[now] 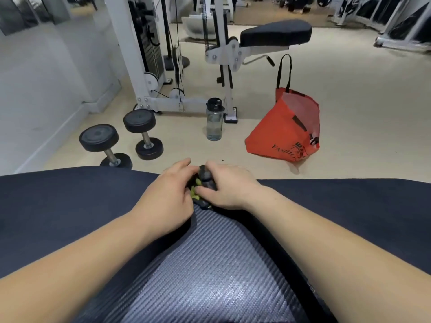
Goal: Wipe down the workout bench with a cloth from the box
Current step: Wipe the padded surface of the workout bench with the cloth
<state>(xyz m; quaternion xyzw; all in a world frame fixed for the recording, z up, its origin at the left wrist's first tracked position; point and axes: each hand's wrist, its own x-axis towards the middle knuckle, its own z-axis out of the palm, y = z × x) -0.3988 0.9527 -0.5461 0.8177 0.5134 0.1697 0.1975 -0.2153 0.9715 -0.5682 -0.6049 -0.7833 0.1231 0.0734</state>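
Observation:
The workout bench (210, 271) fills the lower frame, its middle a grey woven-pattern pad with dark padding on both sides. At the pad's far end, my left hand (170, 197) and my right hand (227, 187) press together around a small bunched cloth (204, 180), dark grey with yellow-green patches. Both hands grip it, fingers curled, and most of the cloth is hidden between them. No box is in view.
On the beige floor beyond the bench stand two black dumbbells (121, 141), a clear water bottle (214, 120) and an orange tote bag (289, 127). A white cable machine (149, 57) with a black seat (276, 32) stands behind them. A wall runs along the left.

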